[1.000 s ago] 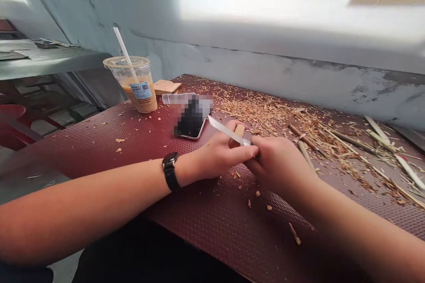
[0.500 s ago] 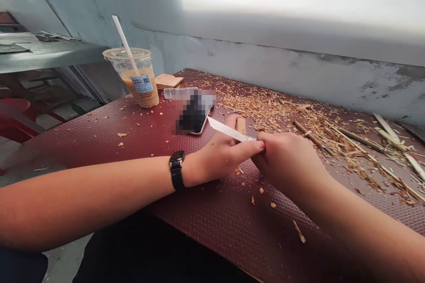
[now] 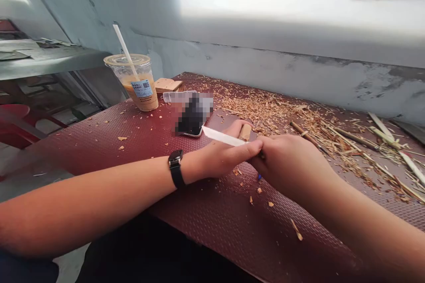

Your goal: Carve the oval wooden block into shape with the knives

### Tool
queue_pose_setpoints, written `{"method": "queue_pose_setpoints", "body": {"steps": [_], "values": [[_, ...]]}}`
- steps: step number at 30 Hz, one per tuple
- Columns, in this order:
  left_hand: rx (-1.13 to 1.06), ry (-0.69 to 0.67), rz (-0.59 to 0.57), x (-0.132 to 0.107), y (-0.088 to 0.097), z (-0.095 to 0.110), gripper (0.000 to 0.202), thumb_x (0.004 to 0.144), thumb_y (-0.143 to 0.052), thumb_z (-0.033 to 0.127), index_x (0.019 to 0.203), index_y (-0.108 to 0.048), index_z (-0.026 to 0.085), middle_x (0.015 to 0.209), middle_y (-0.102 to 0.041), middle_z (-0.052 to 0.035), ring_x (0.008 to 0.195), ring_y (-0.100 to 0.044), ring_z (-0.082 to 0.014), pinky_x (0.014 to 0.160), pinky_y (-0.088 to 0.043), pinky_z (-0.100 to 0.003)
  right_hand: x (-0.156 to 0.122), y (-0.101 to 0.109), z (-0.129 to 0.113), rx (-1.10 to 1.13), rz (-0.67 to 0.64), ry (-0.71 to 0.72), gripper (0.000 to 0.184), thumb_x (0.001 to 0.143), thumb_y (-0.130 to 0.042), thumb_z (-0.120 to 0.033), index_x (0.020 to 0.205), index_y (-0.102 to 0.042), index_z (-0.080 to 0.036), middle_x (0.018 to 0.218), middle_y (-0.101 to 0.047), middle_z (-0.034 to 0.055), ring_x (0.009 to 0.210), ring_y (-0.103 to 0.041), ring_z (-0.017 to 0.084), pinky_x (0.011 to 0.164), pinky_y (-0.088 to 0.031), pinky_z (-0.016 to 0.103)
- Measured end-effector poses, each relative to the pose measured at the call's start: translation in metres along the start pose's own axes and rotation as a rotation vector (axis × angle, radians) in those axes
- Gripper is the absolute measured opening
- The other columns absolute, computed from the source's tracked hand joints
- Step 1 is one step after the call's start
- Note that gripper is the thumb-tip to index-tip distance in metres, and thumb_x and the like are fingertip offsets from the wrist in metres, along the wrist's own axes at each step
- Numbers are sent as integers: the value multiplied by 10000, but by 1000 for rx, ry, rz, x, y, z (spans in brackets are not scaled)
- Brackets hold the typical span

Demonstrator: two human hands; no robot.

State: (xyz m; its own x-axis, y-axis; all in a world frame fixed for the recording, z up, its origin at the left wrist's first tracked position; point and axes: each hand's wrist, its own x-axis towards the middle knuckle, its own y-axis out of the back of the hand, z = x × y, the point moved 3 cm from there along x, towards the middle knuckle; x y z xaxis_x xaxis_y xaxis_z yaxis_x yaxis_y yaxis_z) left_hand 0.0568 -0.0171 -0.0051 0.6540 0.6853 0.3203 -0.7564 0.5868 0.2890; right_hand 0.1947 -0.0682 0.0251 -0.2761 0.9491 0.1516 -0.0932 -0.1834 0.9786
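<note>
My right hand (image 3: pixel 288 159) is closed around the handle of a knife, which the fingers hide. The knife's pale, angled blade (image 3: pixel 222 136) points left and lies across my left hand (image 3: pixel 224 154). My left hand is wrapped round a small piece of wood (image 3: pixel 245 132); only its light end shows above the blade. The left thumb presses near the base of the blade, touching the right hand. How much of the wood lies inside the fist cannot be seen. A black watch (image 3: pixel 175 168) is on the left wrist.
Wood shavings (image 3: pixel 265 108) cover the back of the dark red table (image 3: pixel 206 212). A plastic cup of iced drink (image 3: pixel 141 90) with a straw, a partly blurred phone (image 3: pixel 192 117) and a wooden block (image 3: pixel 168 85) stand at the left. Thin sticks (image 3: pixel 358 139) lie at the right.
The knife blade has shifted slightly left and down and lies nearer the wood's end. Both hands keep their grip. The view has tilted a little.
</note>
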Motion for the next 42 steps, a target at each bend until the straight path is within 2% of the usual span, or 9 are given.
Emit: {"method": "queue_pose_setpoints", "body": {"steps": [4, 12, 15, 20, 25, 27, 31, 37, 42], "values": [[110, -87, 9, -1, 0, 4, 158, 989, -502, 341, 919, -441, 213, 861, -431, -12, 764, -384, -164, 705, -399, -346, 4, -3, 6, -22, 39, 63, 331, 980, -455, -366, 768, -674, -237, 732, -704, 29, 629, -596, 199, 590, -247, 323], [107, -114, 228, 0, -5, -5, 322, 991, -562, 333, 759, -367, 222, 838, -389, 8, 752, -393, -148, 729, -358, -363, -2, -4, -3, 24, -33, -133, 464, 1039, -360, -433, 775, -677, -222, 709, -694, 62, 592, -545, 189, 588, -249, 328], [116, -88, 179, 1, -4, -4, 328, 980, -573, 380, 775, -372, 222, 833, -382, 11, 741, -392, -146, 701, -357, -353, -3, -5, -1, 93, -20, -100, 413, 1015, -400, -420, 763, -663, -227, 721, -706, 47, 605, -554, 184, 595, -260, 322], [129, -3, 3, -3, 0, 3, 291, 974, -538, 484, 1021, -470, 205, 934, -478, -30, 832, -488, -188, 787, -442, -379, -1, -1, 7, -14, 11, 49, 351, 954, -449, -397, 682, -591, -228, 668, -664, 28, 587, -545, 189, 587, -237, 318], [103, 142, 1, -9, 3, 4, 732, 893, -624, 592, 1438, -339, 195, 1327, -535, -151, 1293, -500, -351, 1081, -402, -532, 6, 6, 12, -87, -3, 139, 232, 884, -472, -295, 683, -566, -225, 636, -633, 20, 598, -569, 195, 589, -234, 314], [96, 126, -18, -10, 0, 8, 683, 879, -639, 579, 1374, -378, 187, 1258, -554, -132, 1212, -527, -321, 1030, -435, -497, 7, 9, 12, -110, -39, 166, 170, 838, -488, -242, 689, -566, -224, 647, -642, 19, 612, -584, 197, 590, -237, 314], [112, 96, -26, -9, -6, 13, 324, 880, -638, 457, 968, -438, 218, 941, -491, -22, 834, -474, -190, 764, -444, -372, 6, 11, 10, -152, -115, 142, 133, 803, -489, -180, 712, -577, -221, 698, -677, 23, 638, -616, 202, 582, -237, 315], [78, -5, 51, -6, -4, 2, 202, 895, -639, 329, 874, -468, 224, 903, -428, -15, 835, -409, -184, 787, -433, -351, -1, 4, 2, -181, -103, -30, 174, 870, -493, -186, 750, -617, -211, 739, -690, 51, 698, -670, 233, 568, -257, 322], [-160, 19, 114, -3, -6, -11, 246, 955, -551, 328, 788, -406, 221, 847, -364, 12, 728, -356, -145, 686, -377, -322, -7, 2, -10, -213, -42, -138, 279, 981, -428, -197, 852, -674, -184, 780, -716, 87, 675, -696, 237, 540, -251, 311]]}}
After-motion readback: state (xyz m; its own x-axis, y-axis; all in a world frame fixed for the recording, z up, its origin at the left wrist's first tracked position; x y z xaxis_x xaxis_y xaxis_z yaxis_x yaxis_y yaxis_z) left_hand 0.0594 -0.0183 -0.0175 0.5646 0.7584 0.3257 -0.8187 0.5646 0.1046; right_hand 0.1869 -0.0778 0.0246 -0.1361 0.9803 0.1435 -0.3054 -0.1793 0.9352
